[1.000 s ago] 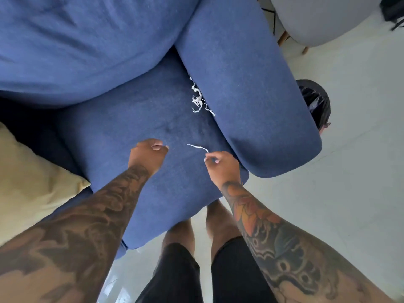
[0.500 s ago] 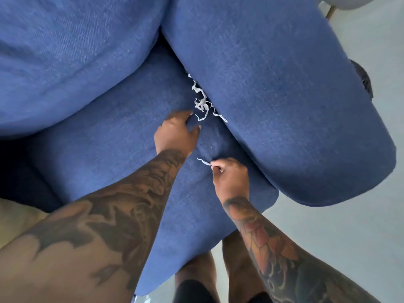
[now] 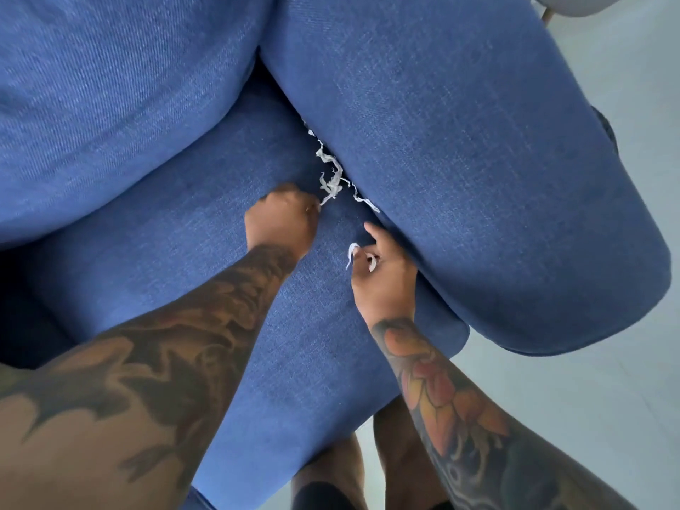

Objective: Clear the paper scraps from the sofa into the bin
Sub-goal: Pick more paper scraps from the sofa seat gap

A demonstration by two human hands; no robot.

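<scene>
White shredded paper scraps [image 3: 331, 174] lie in the crease between the blue sofa seat [image 3: 176, 230] and the armrest [image 3: 460, 171]. My left hand [image 3: 281, 224] is curled over the seat and pinches the near end of that tangle. A little nearer, my right hand [image 3: 382, 274] holds a thin white paper strip [image 3: 351, 254] in its fingers, with the forefinger stretched along the armrest's edge. A dark sliver of the bin [image 3: 607, 128] shows behind the armrest at the right.
The sofa's back cushion [image 3: 110, 86] fills the upper left. Pale floor [image 3: 607, 362] lies to the right and below, where my legs [image 3: 368, 469] stand against the seat front. A grey chair's edge [image 3: 574, 1] shows at the top right.
I have leaned closer to the sofa. My left hand moved right across the seat and took hold of the scrap tangle. My right hand lifted its strip off the seat and bunched it.
</scene>
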